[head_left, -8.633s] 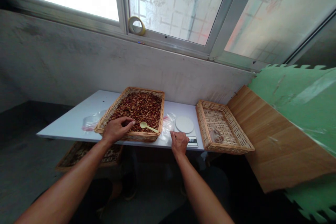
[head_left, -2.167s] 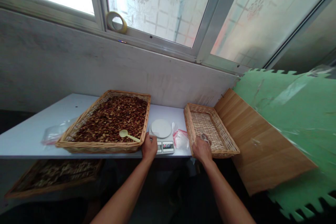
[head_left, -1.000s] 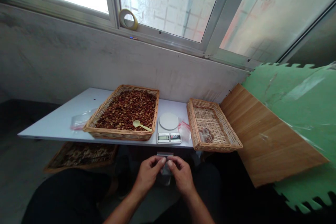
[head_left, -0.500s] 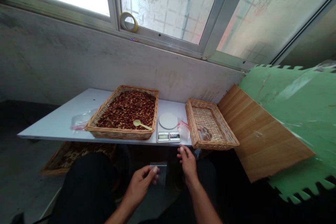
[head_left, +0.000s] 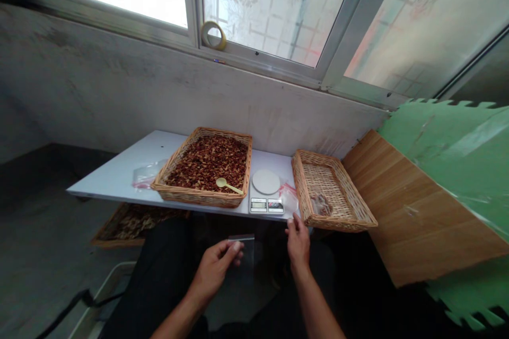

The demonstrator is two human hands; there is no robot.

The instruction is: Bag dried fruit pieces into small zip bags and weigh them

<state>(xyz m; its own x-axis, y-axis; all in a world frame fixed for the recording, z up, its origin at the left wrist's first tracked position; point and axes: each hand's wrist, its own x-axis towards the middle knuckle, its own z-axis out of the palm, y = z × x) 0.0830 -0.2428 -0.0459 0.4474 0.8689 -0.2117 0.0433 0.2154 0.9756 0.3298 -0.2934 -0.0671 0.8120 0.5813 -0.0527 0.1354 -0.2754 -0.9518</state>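
Below the table's front edge, my left hand [head_left: 218, 266] pinches a small clear zip bag [head_left: 246, 260] between thumb and fingers; the bag hangs down and looks flat. My right hand [head_left: 299, 243] is at the table edge with its fingers loosely apart, and I see nothing in it. Just beyond its fingertips are clear bags with red seals [head_left: 290, 200]. Beside them sits a white kitchen scale [head_left: 265, 182] with a bare round plate. To its left, a wicker basket [head_left: 204, 202] holds reddish-brown dried pieces, and a pale yellow spoon [head_left: 228, 186] lies on them.
A second wicker basket [head_left: 338, 222] on the right holds a small filled bag [head_left: 321, 204]. More clear plastic bags [head_left: 147, 175] lie on the white table [head_left: 115, 169]. Another basket [head_left: 119, 228] stands under it. A wooden board [head_left: 417, 217] leans at right by green foam mats [head_left: 457, 143].
The camera has turned a little left, so the table and baskets appear further right. My right hand has shifted slightly right along the table edge. My left hand still holds the zip bag.
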